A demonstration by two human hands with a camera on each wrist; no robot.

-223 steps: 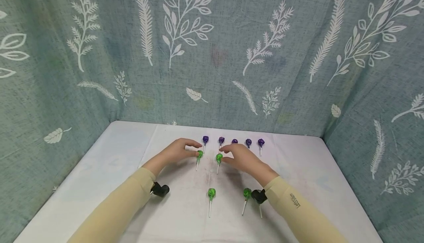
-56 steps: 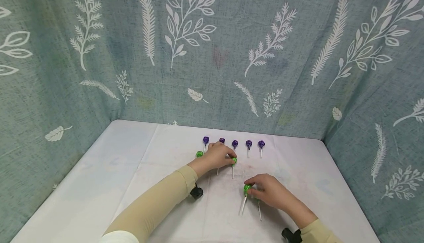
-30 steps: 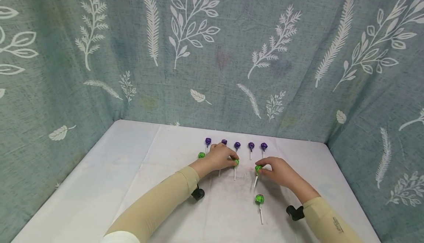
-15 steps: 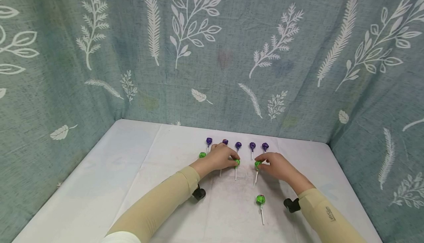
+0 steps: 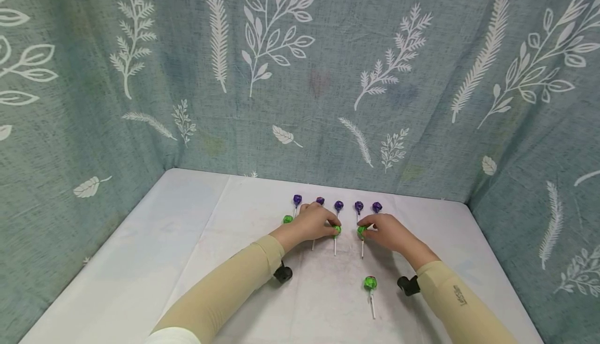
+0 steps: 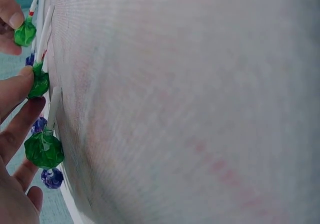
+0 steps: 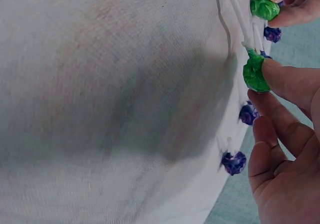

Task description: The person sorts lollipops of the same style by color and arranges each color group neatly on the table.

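Note:
In the head view my left hand (image 5: 309, 223) pinches the head of a green-wrapped lollipop (image 5: 337, 231) between thumb and finger. To its right, thumb and finger of my right hand (image 5: 389, 232) pinch another green lollipop (image 5: 362, 231), its stick pointing toward me. The right wrist view shows that green head (image 7: 256, 73) between thumb and fingertip. A green lollipop (image 5: 288, 219) lies left of my left hand; the stick of one more shows below that hand, its head hidden. Closer to me a green lollipop (image 5: 370, 283) lies alone.
Behind the hands, several purple lollipops (image 5: 339, 205) lie in a row toward the back of the white-covered table (image 5: 225, 302). Patterned grey-green fabric (image 5: 300, 99) hangs behind and at both sides.
My right hand has gripped a green lollipop at the near right and carried it away from me, beside my left hand. My left hand has shifted right from the leftmost green lollipop to the third.

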